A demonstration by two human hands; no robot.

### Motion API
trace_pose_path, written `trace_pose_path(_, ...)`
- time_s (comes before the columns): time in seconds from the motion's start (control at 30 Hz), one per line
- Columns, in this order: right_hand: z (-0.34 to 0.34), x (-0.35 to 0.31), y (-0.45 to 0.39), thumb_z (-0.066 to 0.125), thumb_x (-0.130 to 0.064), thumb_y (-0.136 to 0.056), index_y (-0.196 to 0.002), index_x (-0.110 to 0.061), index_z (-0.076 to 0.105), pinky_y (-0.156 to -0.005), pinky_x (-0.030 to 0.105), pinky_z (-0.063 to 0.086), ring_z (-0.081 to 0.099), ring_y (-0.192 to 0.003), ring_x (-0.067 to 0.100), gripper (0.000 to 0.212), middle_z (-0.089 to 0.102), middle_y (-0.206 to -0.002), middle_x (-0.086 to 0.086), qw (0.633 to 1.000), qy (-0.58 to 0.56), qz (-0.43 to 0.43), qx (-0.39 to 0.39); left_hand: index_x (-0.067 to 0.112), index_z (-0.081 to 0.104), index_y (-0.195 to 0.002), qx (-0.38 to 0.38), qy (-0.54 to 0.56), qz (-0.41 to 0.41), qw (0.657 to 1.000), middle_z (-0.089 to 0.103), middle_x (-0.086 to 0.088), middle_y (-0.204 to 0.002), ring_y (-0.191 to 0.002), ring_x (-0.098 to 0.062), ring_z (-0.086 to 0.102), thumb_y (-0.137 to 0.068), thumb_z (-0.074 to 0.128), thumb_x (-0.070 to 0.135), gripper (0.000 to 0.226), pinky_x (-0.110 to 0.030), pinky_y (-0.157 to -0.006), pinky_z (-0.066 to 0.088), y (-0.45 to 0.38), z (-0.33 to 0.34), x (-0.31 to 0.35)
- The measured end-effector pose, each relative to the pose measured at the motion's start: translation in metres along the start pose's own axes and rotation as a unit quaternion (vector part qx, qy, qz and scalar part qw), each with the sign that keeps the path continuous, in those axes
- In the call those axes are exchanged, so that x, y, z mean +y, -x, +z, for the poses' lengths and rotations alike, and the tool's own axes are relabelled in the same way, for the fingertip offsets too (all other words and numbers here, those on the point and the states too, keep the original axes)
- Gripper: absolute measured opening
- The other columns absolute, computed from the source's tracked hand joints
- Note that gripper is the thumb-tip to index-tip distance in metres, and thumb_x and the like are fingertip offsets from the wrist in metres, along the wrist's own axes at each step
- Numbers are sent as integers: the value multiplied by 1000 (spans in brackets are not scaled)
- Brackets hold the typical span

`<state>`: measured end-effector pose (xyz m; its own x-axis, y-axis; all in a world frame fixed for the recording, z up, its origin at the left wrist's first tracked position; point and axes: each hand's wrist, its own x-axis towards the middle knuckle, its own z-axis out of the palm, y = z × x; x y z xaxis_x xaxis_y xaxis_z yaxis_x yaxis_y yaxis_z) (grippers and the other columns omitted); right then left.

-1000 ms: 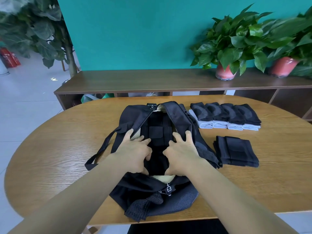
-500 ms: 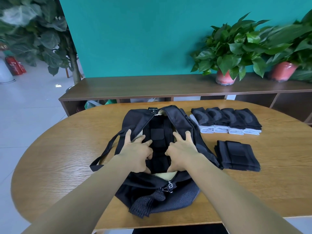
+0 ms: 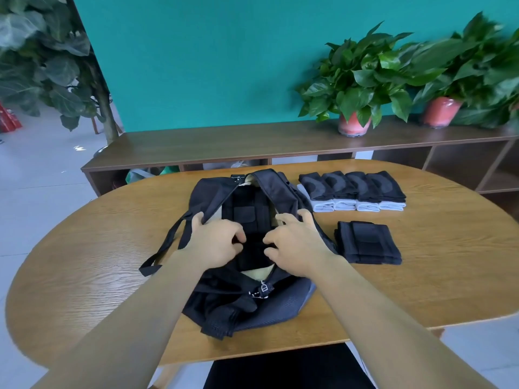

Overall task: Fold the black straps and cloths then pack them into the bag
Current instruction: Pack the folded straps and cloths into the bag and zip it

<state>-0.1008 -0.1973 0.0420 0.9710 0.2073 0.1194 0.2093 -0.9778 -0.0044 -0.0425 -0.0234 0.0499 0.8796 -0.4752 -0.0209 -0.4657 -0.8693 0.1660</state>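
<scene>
A black bag [image 3: 280,304] lies unzipped in the middle of the wooden table [image 3: 84,270]. Folded black straps [image 3: 247,209] lie inside it on a pale lining. My left hand [image 3: 216,242] grips the left rim of the opening, fingers over the flap and thumb inside. On the right rim my right hand [image 3: 297,245] holds the same way. A folded black strap bundle [image 3: 368,242] sits on the table right of the bag. Behind it stands a row of several folded black-and-white cloths [image 3: 354,189].
The bag's carry strap [image 3: 165,245] trails off to the left across the table. A low wooden shelf [image 3: 252,138] runs behind the table, with potted plants [image 3: 356,77] on its right part. The table's front edge is close to my body.
Both hands stay at the bag's opening. Their fingers have curled more over the rims and the thumbs have drawn in toward the straps inside. The view shifted slightly.
</scene>
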Motion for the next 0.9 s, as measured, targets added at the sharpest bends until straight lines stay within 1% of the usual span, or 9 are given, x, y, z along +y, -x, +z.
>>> trace_pose_path(0.1,-1,2,20,49,-26,-94,-94,-23,73,-107,38,12,41,-129,16,25,71,-95,-7,990,-60,-4,124,37,63,-110,70,18,6,997,62,18,-105,-108,-9,55,-97,52,32,17,-41,-113,10,3,-3,17)
trace_pose_path(0.17,1,21,36,53,-19,-85,-72,-21,71,-91,33,28,57,-99,20,22,65,-69,-8,971,-63,25,230,35,64,-110,103,64,29,992,65,18,-109,-108,-10,56,-97,53,31,17,-38,-110,24,0,0,38)
trace_pose_path(0.23,2,48,55,51,-17,-80,-62,-19,66,-73,32,32,50,-75,20,24,56,-55,-6,950,-49,110,287,30,66,-108,121,122,63,983,68,14,-104,-103,-14,60,-96,54,26,17,-39,-102,38,-5,3,64)
trace_pose_path(0.37,1,99,96,50,-17,-89,-75,-20,69,-69,33,27,47,-87,24,24,64,-69,-1,932,-5,302,201,22,66,-111,140,144,130,971,70,9,-104,-100,-18,61,-97,52,20,19,-38,-94,43,-17,16,123)
trace_pose_path(0.5,4,127,115,50,-26,-92,-86,-21,64,-75,34,29,45,-105,26,17,61,-85,1,889,-68,434,127,23,66,-109,124,81,151,977,71,5,-100,-96,-22,61,-99,46,22,22,-31,-88,33,-35,38,169)
trace_pose_path(0.67,4,153,111,57,-39,-90,-104,-15,65,-88,37,34,41,-120,25,29,64,-104,2,850,-165,500,35,20,55,-93,58,-35,69,995,60,4,-86,-84,-21,54,-99,47,35,18,-32,-79,24,-58,50,204)
trace_pose_path(0.77,1,164,101,61,-41,-87,-80,-16,56,-83,35,33,43,-120,25,27,55,-82,-2,833,-182,522,-28,20,47,-87,-16,-51,19,998,51,4,-79,-85,-21,51,-97,49,37,20,-34,-86,27,-75,49,214)
trace_pose_path(0.83,1,168,97,64,-40,-85,-75,-19,51,-82,34,32,45,-118,24,27,54,-81,-3,828,-172,532,-44,19,48,-86,-33,-36,-3,999,51,4,-78,-84,-21,52,-95,53,33,17,-35,-92,30,-84,53,218)
trace_pose_path(0.9,4,173,95,66,-38,-83,-76,-18,53,-84,35,33,49,-115,24,24,57,-86,-2,826,-160,538,-41,18,46,-80,-34,-24,-18,999,49,4,-75,-79,-21,52,-93,57,31,21,-34,-86,33,-88,57,222)
